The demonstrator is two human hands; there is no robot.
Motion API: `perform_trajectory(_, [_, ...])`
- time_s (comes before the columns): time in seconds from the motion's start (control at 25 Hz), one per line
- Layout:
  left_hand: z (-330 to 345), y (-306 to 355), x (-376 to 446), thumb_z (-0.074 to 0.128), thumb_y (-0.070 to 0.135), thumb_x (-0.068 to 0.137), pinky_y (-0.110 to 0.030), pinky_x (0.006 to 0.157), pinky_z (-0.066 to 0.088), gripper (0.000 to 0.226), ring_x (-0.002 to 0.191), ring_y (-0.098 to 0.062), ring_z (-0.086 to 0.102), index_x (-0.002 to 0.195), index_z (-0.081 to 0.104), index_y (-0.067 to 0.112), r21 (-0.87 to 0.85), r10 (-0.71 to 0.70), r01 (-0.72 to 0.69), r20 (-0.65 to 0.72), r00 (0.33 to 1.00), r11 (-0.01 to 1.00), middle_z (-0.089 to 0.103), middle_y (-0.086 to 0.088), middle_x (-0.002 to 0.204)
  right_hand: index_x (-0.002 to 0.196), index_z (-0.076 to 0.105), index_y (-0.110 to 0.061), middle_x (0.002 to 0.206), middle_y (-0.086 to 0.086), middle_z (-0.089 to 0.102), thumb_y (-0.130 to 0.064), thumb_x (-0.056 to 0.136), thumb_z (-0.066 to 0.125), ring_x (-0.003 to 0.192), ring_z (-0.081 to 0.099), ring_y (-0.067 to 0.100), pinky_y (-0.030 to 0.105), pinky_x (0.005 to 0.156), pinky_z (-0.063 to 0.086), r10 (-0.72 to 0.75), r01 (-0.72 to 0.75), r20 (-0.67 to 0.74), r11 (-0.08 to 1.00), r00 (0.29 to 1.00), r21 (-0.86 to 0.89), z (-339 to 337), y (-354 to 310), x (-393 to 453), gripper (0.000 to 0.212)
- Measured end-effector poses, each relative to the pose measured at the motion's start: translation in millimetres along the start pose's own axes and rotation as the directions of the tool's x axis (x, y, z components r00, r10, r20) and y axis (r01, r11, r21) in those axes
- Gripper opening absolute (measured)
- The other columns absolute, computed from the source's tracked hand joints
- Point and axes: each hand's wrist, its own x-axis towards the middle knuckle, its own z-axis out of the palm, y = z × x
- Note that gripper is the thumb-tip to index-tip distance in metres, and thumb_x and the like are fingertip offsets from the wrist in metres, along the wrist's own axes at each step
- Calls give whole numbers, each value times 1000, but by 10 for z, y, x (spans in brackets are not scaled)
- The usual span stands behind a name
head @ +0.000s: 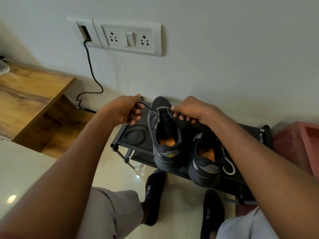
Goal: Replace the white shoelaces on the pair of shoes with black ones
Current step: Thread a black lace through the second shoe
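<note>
Both forearms reach forward and down from the lower corners toward a low black shoe rack set against the wall. On its top shelf stand two dark shoes with orange insoles, heels toward the person: the left shoe sits further back, the right shoe nearer and touching it.

The left hand is raised just left of the left shoe, its grip clamped on a black shoelace pinched between thumb and curled fingers; the lace runs taut from there to the shoe's eyelets. The right hand lies over the left shoe's tongue area, fingers curled onto the lacing there.

More black lace lies coiled on the shelf below the left hand. A white shoelace loops beside the right shoe.
</note>
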Motion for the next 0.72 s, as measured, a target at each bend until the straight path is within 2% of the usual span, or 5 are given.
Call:
perform_trajectory(0.16, [-16, 463, -554, 53, 46, 107, -33, 69, 52, 38, 68, -18, 63, 102, 69, 13, -13, 424, -424, 8, 906, 905, 56, 2, 66, 100, 76, -8, 70, 1, 65, -30, 105, 60, 54, 52, 12, 23, 48, 39, -209, 185, 7, 882, 978, 434, -247, -470, -367, 28])
perform_trajectory(0.32, [10, 953, -1174, 54, 37, 107, -29, 71, 52, 29, 86, -17, 70, 102, 73, 17, -18, 775, -785, -146, 615, 620, 67, 2, 87, 110, 77, -10, 88, 4, 75, -35, 104, 62, 73, 65, 16, 28, 65, 49, -461, 479, -191, 660, 866, 579, -533, -925, -840, 30])
perform_trajectory(0.48, [105, 1115, -1494, 46, 29, 109, -21, 72, 50, 24, 109, -16, 67, 101, 68, 22, 96, 916, -932, -242, 320, 351, 71, 3, 110, 115, 76, -9, 91, 5, 72, -37, 105, 61, 73, 61, 16, 28, 62, 46, -563, 629, -315, 542, 764, 558, -721, -1052, -1165, 33])
perform_trajectory(0.56, [117, 1160, -1572, 44, 23, 109, -23, 69, 50, 22, 114, -19, 68, 102, 65, 20, -6, 922, -955, -258, 288, 297, 70, -1, 114, 117, 75, -8, 93, 5, 72, -35, 107, 57, 75, 62, 18, 29, 62, 44, -591, 691, -380, 493, 712, 528, -769, -1034, -1260, 34])
perform_trajectory(0.72, [83, 1155, -1614, 36, 24, 113, -27, 68, 51, 29, 115, -26, 71, 108, 62, 11, -130, 924, -939, -177, 339, 320, 69, -16, 122, 124, 73, -15, 104, 1, 72, -34, 110, 50, 94, 67, 17, 32, 76, 49, -613, 766, -475, 398, 631, 505, -852, -1085, -1405, 33])
